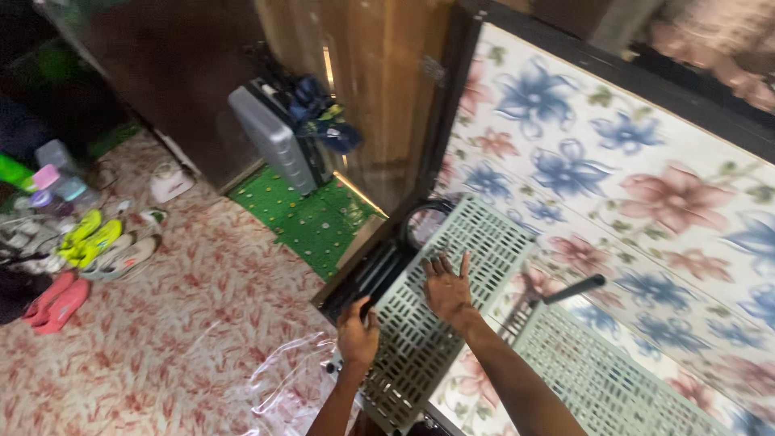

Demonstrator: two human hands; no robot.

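Note:
A pale green slotted grille panel (476, 242) lies tilted over the edge of a surface covered in a flowered cloth (613, 161). My right hand (446, 287) rests flat on the panel with its fingers spread. At the panel's near edge, my left hand (358, 335) is curled around a dark part by a black ribbed piece (371, 274). A second slotted panel (589, 375) lies to the right, and a black rod (575, 289) sticks up beside it.
A grey boxy appliance (270, 133) leans against a wooden door, with blue cloth on top. A green mat (303, 218) lies on the patterned floor. Several shoes (97, 242) and bottles (60, 182) sit at the left. Clear plastic sheet (282, 379) lies near my left arm.

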